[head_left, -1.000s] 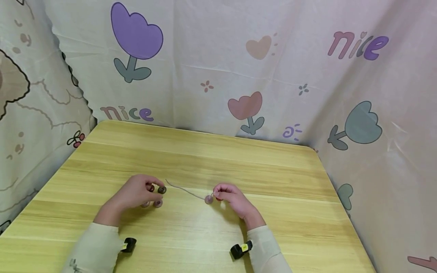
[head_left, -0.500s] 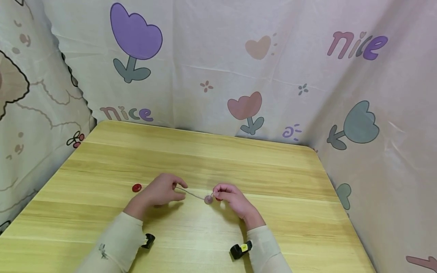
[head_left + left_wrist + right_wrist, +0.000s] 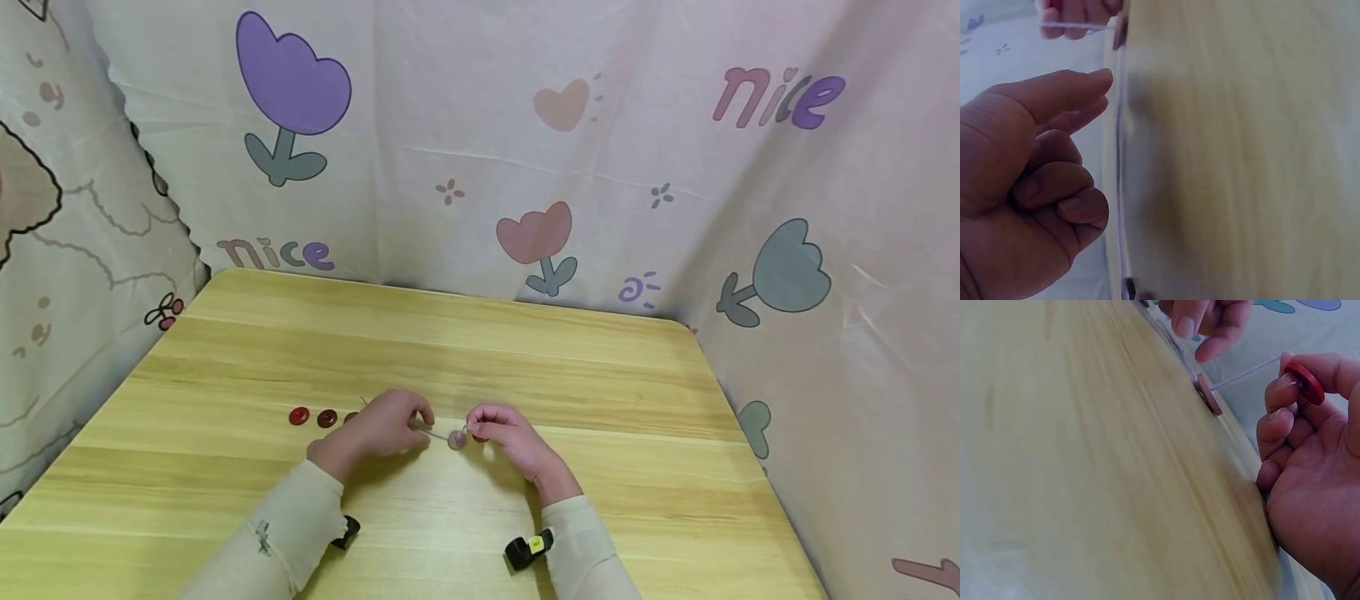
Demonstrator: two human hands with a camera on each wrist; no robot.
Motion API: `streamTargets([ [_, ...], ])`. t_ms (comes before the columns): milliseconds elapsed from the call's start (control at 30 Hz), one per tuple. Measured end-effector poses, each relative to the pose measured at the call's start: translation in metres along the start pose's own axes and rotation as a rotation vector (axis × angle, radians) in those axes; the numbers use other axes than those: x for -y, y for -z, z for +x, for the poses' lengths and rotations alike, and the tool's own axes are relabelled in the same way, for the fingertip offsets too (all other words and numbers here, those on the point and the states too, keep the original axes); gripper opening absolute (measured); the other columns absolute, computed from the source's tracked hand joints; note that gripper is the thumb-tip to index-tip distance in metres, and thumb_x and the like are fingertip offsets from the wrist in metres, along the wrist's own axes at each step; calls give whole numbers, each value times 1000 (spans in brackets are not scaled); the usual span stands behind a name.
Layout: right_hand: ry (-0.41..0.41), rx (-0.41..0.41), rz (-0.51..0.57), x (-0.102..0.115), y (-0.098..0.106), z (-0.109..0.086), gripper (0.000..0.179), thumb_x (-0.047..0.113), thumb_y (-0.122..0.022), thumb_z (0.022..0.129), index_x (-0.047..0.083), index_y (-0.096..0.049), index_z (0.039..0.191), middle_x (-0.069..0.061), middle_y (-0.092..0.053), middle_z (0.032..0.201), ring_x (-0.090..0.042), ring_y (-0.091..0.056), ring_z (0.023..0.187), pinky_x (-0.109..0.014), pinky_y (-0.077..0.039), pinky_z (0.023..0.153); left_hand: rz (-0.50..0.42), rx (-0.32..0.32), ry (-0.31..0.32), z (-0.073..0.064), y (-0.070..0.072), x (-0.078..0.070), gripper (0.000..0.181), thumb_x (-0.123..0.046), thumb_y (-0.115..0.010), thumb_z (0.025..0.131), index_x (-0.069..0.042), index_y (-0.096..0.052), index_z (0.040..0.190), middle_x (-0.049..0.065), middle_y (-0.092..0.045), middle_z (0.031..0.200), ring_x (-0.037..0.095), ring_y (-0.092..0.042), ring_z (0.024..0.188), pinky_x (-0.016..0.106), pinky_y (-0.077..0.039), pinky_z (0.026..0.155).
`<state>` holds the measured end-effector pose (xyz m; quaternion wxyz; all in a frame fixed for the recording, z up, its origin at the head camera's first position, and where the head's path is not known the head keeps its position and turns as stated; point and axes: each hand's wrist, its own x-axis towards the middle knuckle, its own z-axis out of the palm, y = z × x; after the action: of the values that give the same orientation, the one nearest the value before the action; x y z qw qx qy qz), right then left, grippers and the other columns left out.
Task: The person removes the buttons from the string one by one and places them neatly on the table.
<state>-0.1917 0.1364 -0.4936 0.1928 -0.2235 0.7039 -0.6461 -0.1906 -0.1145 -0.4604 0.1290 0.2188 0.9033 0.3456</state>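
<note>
My right hand [image 3: 517,442] pinches a thin pale string [image 3: 1244,374] between thumb and fingertips. A red button [image 3: 1305,383] sits in the same fingers. The string runs from there to a dusty-pink button [image 3: 457,440] on the table, then on leftward past my left hand. My left hand [image 3: 386,423] is just left of the pink button, low over the string. In the left wrist view its thumb and index reach forward with a gap between them and the string; its other fingers curl loosely. Nothing shows in its grasp.
Left of my left hand lie a red button [image 3: 299,416], a dark red button [image 3: 327,418] and a brown button [image 3: 350,417] partly hidden by the hand. The wooden table [image 3: 600,367] meets a printed cloth [image 3: 420,100] behind it.
My left hand has moved right, away from the buttons at left and along the string toward the pink button, uncovering the buttons. My right hand has stayed nearly in place.
</note>
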Motion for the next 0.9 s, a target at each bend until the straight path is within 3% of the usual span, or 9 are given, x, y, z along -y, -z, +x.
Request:
streamTargets([
  [300,-2,2,-14,-1,0,1,21,11,-55,97,-9,-60,98,-3,-57,88,-18,-52,86,-34,-42,83,21,31,-16,6,-7,-4,11,-7,-76,85,-12,-69,92,-3,-56,77,15,-48,66,37,-44,67],
  [567,-2,11,-11,0,0,1,20,8,-54,98,-11,-59,99,-4,-55,87,-19,-51,86,-34,-41,83,25,32,-30,11,-10,-3,12,-6,-76,87,-15,-69,82,-6,-57,78,15,-51,71,37,-45,72],
  [800,5,13,-8,3,0,1,21,8,-54,98,-12,-58,99,-5,-54,87,-19,-51,85,-34,-41,83,40,46,-85,12,-13,-4,18,-3,-70,90,-13,-64,76,-6,-55,70,12,-51,68,36,-46,70],
  [900,4,12,-8,1,0,1,21,8,-54,98,-12,-58,99,-5,-54,86,-19,-51,85,-34,-41,83,47,63,-68,12,-14,-5,19,-4,-67,92,-13,-63,76,-6,-54,71,12,-52,68,37,-45,71],
])
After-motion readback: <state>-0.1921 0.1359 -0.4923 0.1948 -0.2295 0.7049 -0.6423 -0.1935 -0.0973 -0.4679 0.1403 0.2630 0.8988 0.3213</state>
